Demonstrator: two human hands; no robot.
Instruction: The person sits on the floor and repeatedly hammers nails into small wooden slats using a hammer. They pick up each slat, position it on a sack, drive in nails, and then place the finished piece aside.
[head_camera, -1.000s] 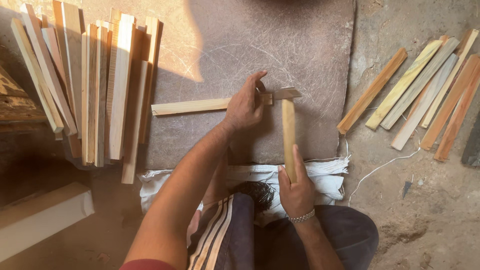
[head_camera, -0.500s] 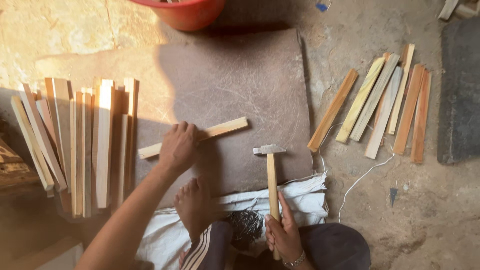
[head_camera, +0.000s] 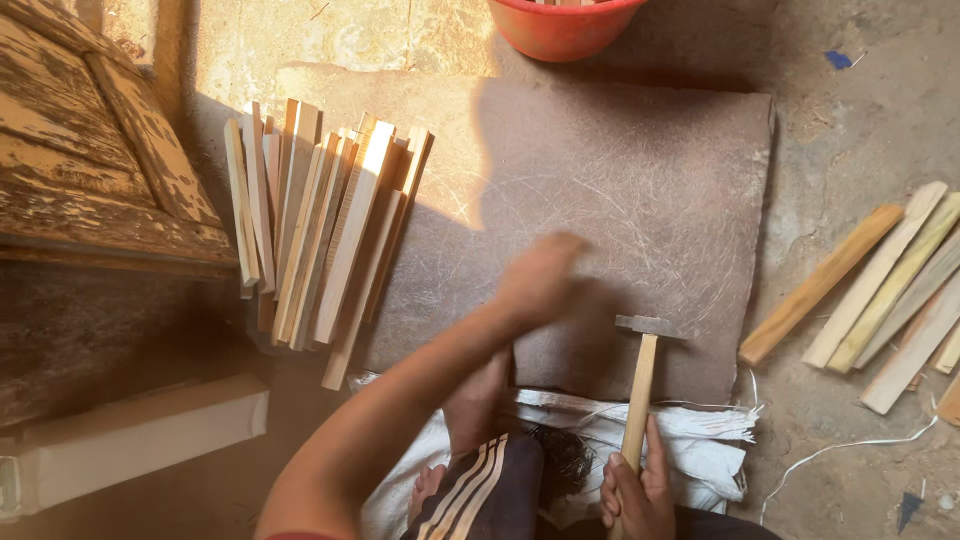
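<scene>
My right hand (head_camera: 636, 492) grips the bottom of a hammer's wooden handle (head_camera: 640, 400). The metal hammer head (head_camera: 648, 326) rests on a flat scratched stone slab (head_camera: 620, 190). My left hand (head_camera: 540, 275) hovers over the slab's near middle, blurred by motion. Nothing shows in it, but its fingers cannot be made out. A stack of pale wooden slats (head_camera: 320, 225) lies on the slab's left edge, about a hand's length from my left hand. My bare foot (head_camera: 478, 400) sits under my left forearm.
More wooden slats (head_camera: 880, 285) lie on the dirt floor at the right. A red basin (head_camera: 560, 25) stands beyond the slab. A worn wooden panel (head_camera: 90, 170) is at the left, with a long pale block (head_camera: 140, 435) below it. White sacking (head_camera: 700, 430) lies under the slab's near edge.
The single slat that my left hand held on the slab is gone from the slab. My left hand has swung right, towards the slab's middle. The hammer stays down in my right hand.
</scene>
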